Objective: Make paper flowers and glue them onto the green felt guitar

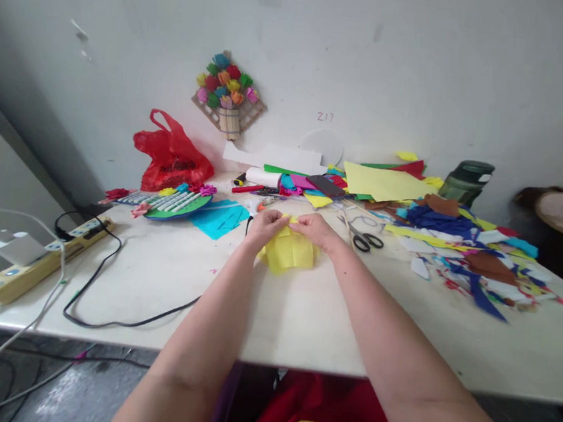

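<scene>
A creased yellow sheet (pixel 289 252) hangs between my two hands over the middle of the white table. My left hand (pixel 266 228) pinches its upper left edge, fingers closed. At its upper right edge my right hand (pixel 315 232) pinches it too, the fingertips of both hands close together. Black-handled scissors (pixel 367 241) lie just right of my right hand. To the left of my left hand is a flat blue sheet (pixel 220 218) with dark marks on it.
A power strip (pixel 39 263) with cords runs along the table's left side. Behind it stand a red bag (pixel 171 159) and a green board with rolled sticks (pixel 176 206). Scraps (pixel 497 267) and a dark bottle (pixel 467 180) are at the right.
</scene>
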A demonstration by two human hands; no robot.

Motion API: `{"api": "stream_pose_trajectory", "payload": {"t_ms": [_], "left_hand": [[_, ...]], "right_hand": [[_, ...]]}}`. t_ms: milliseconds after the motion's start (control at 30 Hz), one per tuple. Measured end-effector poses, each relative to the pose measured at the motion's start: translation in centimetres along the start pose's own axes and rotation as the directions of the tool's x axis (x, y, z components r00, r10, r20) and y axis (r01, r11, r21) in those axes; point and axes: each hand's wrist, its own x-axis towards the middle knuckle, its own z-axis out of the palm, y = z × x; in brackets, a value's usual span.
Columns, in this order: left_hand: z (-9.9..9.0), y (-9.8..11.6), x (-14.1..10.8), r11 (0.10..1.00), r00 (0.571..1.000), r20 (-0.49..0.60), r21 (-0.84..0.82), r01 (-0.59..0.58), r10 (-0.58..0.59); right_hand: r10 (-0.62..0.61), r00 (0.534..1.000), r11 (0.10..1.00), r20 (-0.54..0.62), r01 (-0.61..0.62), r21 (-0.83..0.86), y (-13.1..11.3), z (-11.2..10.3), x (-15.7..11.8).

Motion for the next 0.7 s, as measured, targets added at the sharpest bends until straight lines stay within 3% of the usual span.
{"api": "stream_pose_trajectory", "payload": {"t_ms": [167, 467, 700], "left_hand": [[0.1, 0.4, -0.1, 1.0, 1.0, 0.004, -0.013, 0.012, -0.011], [0.3, 0.5, 0.0, 0.996, 0.997, -0.026, -0.042, -0.074, 0.073], [0.4, -0.3, 0.5, 0.984, 0.991, -0.067, 0.146, -0.102, 0.113]], "right_hand": [[0.006, 1.0, 1.0, 0.011, -0.007, 0.031, -0.1, 0.0, 0.0], [0.07, 0.996, 0.992, 0.059, -0.076, 0.1, -1.0, 0.0, -0.3], [0.057, 0.998, 0.996, 0.031, -0.059, 0.066, -0.6, 0.3, 0.0]]}}
